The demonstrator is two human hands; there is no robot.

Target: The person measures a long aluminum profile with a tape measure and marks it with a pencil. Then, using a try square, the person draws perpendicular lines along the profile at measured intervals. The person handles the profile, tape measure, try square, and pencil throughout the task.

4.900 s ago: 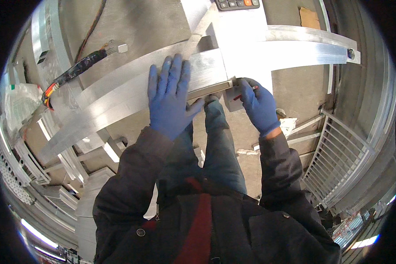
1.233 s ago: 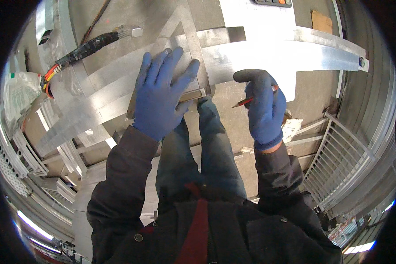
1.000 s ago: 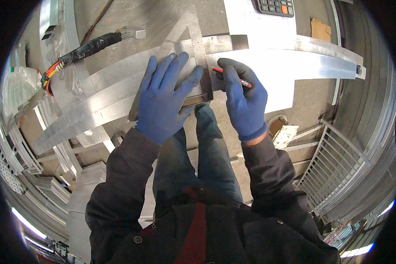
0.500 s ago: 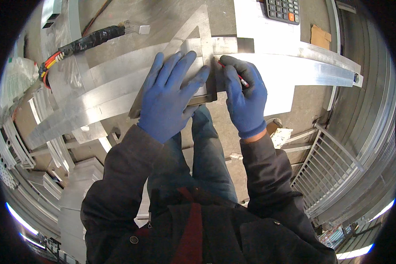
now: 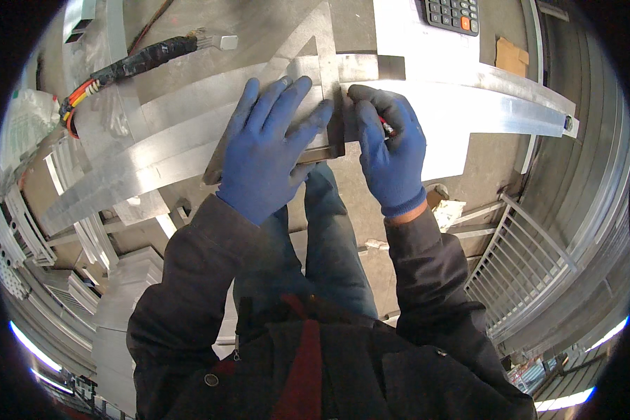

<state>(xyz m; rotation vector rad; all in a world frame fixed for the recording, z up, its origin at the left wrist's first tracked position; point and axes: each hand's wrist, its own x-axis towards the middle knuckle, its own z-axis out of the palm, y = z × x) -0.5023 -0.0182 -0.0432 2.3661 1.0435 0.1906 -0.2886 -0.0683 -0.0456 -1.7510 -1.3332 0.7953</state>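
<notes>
"Two entries to log, left and right. State of fingers?"

"Left hand (image 5: 269,143): blue glove, palm down, fingers spread apart, resting across a triangular metal square (image 5: 327,70). Right hand (image 5: 392,143): thumb and fingers drawn together, clamped on a red pencil (image 5: 388,127); tip hidden by the glove."

"Position of the work?"

"Long metal bar (image 5: 518,114) runs crosswise in front of the person, square lying over it. Right hand is just beside the square's right edge."

"Containers and contents?"

"Clear plastic bag (image 5: 31,126), far left: whitish and green matter shows, kind cannot be told. Square tube (image 5: 81,10), upper left: open end dark, interior unreadable. Round-rimmed object (image 5: 439,189) near the right wrist, partly hidden; cannot tell whether it holds anything."

"Paper?"

"White sheet (image 5: 446,154), visible on both sides of the bar; calculator (image 5: 453,14) on its upper part."
</notes>
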